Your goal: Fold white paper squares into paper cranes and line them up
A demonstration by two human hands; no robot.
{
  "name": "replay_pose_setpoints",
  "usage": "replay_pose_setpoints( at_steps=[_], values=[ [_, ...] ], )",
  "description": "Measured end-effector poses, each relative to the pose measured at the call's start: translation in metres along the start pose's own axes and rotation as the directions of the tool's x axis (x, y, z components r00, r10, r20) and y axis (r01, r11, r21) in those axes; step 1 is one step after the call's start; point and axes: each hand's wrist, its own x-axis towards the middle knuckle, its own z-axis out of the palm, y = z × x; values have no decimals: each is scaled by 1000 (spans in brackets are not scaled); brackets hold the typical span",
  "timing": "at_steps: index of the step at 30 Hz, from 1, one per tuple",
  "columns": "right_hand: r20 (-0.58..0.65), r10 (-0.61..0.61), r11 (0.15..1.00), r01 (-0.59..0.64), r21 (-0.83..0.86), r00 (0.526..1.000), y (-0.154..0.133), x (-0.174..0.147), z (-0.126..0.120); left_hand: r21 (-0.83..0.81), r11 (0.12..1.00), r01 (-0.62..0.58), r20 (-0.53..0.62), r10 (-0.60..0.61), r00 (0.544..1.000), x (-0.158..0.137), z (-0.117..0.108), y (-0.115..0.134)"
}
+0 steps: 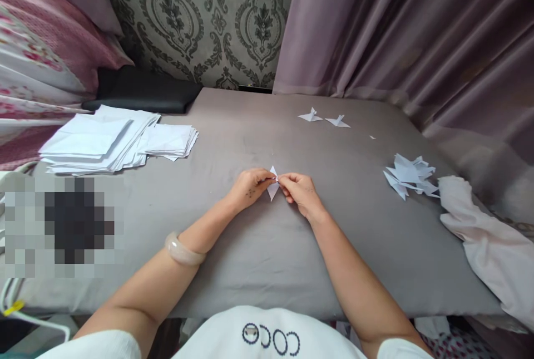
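A small folded white paper crane (272, 191) is pinched between my two hands, just above the grey cloth at the middle of the table. My left hand (252, 187) closes thumb and fingers on its left side. From the other side, the fingertips of my right hand (299, 192) pinch a small part of the same paper. Its two pointed ends stick out, one away from me and one toward me; the part between my fingertips is hidden.
Stacks of white paper sheets (95, 139) and smaller squares (171, 139) lie at left. Two paper cranes stand at the back, one (311, 116) beside another (339, 122). A pile of folded cranes (411, 172) sits at right near a pale cloth (479, 231). A black case (146, 89) lies behind.
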Motion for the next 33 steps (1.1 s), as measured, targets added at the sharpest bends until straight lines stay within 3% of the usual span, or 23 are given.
replay_pose_setpoints(
  at_steps=[10,26,33],
  values=[
    [27,72,995,-74,65,997,-6,-1,-2,-57,997,42,-5,-43,999,-1,0,2],
    [28,111,992,-112,60,993,-9,1,-7,22,999,-35,-28,36,999,2,0,4],
    [14,64,989,-65,134,998,-7,2,-5,103,994,-39,-227,62,972,2,3,3]
  ],
)
